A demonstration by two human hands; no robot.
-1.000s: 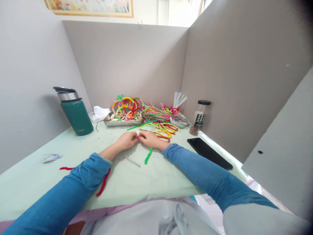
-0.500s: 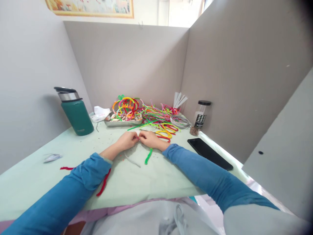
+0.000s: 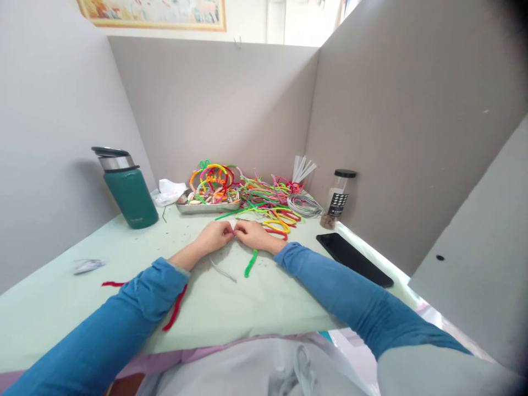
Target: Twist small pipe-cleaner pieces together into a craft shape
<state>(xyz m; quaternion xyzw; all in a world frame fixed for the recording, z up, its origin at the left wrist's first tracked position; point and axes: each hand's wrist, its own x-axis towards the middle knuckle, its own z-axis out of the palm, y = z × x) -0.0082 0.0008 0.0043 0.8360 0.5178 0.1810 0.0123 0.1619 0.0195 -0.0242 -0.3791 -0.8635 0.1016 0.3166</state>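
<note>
My left hand (image 3: 215, 236) and my right hand (image 3: 251, 234) meet fingertip to fingertip above the middle of the table. Both are closed in a pinch on something small; a bit of pink and white shows between them, too little to name. Just below my right hand lies a short green pipe cleaner (image 3: 250, 264). A thin grey wire (image 3: 223, 271) rests under my left wrist. Red pipe cleaner (image 3: 176, 309) pokes out from beneath my left forearm. Scissors with yellow handles (image 3: 277, 224) and red-handled ones (image 3: 289, 215) lie just beyond my right hand.
A metal tray (image 3: 208, 208) carries small pieces and looped pipe-cleaner shapes. Beside it are heaped pipe cleaners (image 3: 264, 192) and coiled wire (image 3: 304, 205). A green bottle (image 3: 131, 198) stands left; a clear jar (image 3: 337, 199) and black phone (image 3: 353, 258) are right. Grey partitions (image 3: 214, 104) surround the table.
Hardly anything differs. A little more of a white bit shows between my fingertips; both hands stay in the same place.
</note>
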